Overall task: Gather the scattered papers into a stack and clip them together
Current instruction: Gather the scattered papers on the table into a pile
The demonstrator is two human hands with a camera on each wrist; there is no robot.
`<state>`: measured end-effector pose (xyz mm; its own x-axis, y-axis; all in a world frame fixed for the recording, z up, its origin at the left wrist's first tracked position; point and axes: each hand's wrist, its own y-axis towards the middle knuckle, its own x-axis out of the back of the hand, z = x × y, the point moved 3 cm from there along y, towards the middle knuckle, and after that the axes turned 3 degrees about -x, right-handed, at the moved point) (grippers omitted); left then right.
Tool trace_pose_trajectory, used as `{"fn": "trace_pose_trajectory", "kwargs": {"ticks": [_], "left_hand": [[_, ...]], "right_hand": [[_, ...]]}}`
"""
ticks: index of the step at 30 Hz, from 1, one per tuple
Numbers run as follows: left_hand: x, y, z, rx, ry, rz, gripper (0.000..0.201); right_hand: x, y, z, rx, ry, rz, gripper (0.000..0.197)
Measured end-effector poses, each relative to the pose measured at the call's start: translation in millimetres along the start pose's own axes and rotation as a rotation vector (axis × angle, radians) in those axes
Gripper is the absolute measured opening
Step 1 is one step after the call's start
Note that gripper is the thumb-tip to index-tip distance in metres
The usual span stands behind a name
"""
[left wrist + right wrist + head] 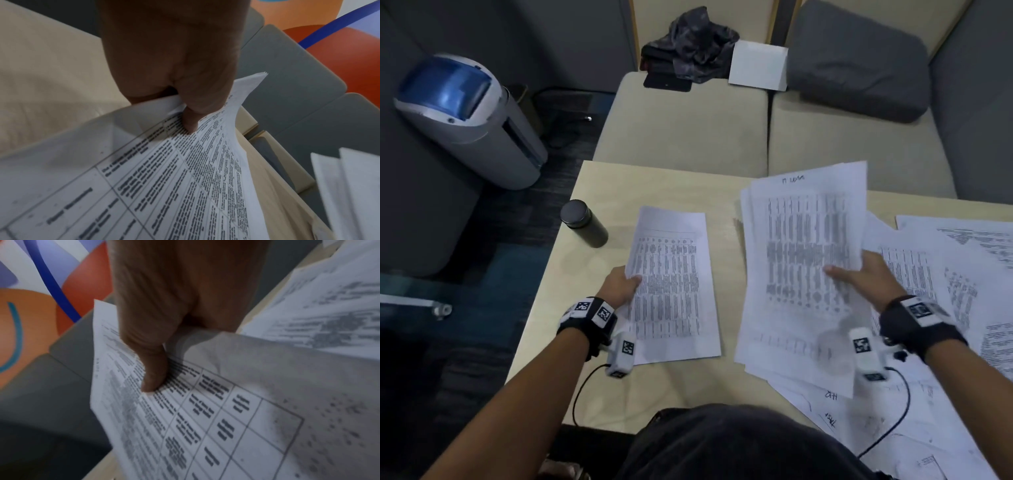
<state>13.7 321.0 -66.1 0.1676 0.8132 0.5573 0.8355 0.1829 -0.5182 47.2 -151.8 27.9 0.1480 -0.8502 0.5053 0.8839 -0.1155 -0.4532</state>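
Dark clothing [739, 442] on the person's lap fills the bottom of the head view, at the near edge of the table [571, 274]. Both forearms reach over that edge, each with a black wrist strap and a white tagged camera block.

Left hand [619, 284] pinches a small sheaf [674, 284] of printed sheets at its left edge, thumb [190, 120] on top over the printed table and the fingers hidden beneath. The sheaf sits left of the table's middle; the left wrist view shows its held edge lifted clear of the tabletop and the far corner curling upward.

Right hand [869, 274] pinches a thicker, fanned stack [804, 274] at its right edge, thumb [154, 374] pressed on the top page, the fingers hidden under the paper. This stack is right of the sheaf, with a strip of bare table between them; its far end is raised and tilted, the sheets uneven at the edges.

More loose papers [962, 274] lie overlapping on the right side of the table, spreading under and past the stack toward the near right corner.

At the table's left edge, beyond the sheaf, stands a dark bottle [584, 223]. Past the table's far edge is a beige sofa [681, 123] with a grey cushion [856, 61], a bundle of dark cloth [688, 44] and a white card [758, 65]. On the floor left of the table is a grey and blue machine [465, 116].
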Motion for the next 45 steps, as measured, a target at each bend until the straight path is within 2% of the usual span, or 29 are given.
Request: {"fn": "trace_pose_trajectory", "kwargs": {"ticks": [3,6,9,13,17,19,21,23,26,28,31,33,37,40,45], "left_hand": [[6,2,-2,-0.014,0.001,0.004,0.02],[0,-5,-22,-0.088,-0.056,0.063,0.018],[-15,-14,-51,-0.172,-0.187,0.14,0.02],[-32,-23,-88,-0.174,-0.412,0.224,0.024],[-43,-38,-118,-0.203,-0.624,0.251,0.024],[-45,-47,-128,-0.22,-0.684,0.283,0.035],[-47,-55,-136,-0.26,-0.658,0.326,0.054],[-47,-58,-142,-0.333,-0.541,0.271,0.061],[-35,-58,-156,-0.41,-0.451,0.028,0.037],[-18,-65,-175,-0.473,-0.533,-0.046,0.023],[5,-81,-202,-0.587,-0.654,-0.025,0.017],[12,-89,-210,-0.614,-0.711,0.011,0.019],[2,-88,-193,-0.547,-0.688,0.1,0.03],[2,-87,-177,-0.522,-0.649,0.099,0.036],[15,-91,-185,-0.565,-0.7,0.066,0.044]], "right_hand": [[28,-10,21,0.048,0.059,0.044,0.043],[34,-15,35,0.061,0.151,0.085,0.054],[18,-17,45,0.051,0.176,0.121,0.061],[-16,-16,53,0.004,0.287,0.136,0.048],[-49,-15,52,-0.121,0.507,0.213,0.072],[-63,-15,53,-0.133,0.555,0.238,0.07],[-72,-18,58,-0.108,0.575,0.21,0.08],[-73,-22,68,-0.039,0.599,0.12,0.089],[-65,-28,90,0.075,0.623,0.062,0.106],[-56,-38,113,0.16,0.635,0.077,0.088],[-45,-49,138,0.277,0.622,0.096,0.051],[-44,-52,142,0.321,0.633,0.083,0.038],[-59,-50,129,0.321,0.552,0.112,0.037],[-65,-46,121,0.301,0.48,0.124,0.04],[-58,-41,122,0.307,0.48,0.095,0.038]]}}
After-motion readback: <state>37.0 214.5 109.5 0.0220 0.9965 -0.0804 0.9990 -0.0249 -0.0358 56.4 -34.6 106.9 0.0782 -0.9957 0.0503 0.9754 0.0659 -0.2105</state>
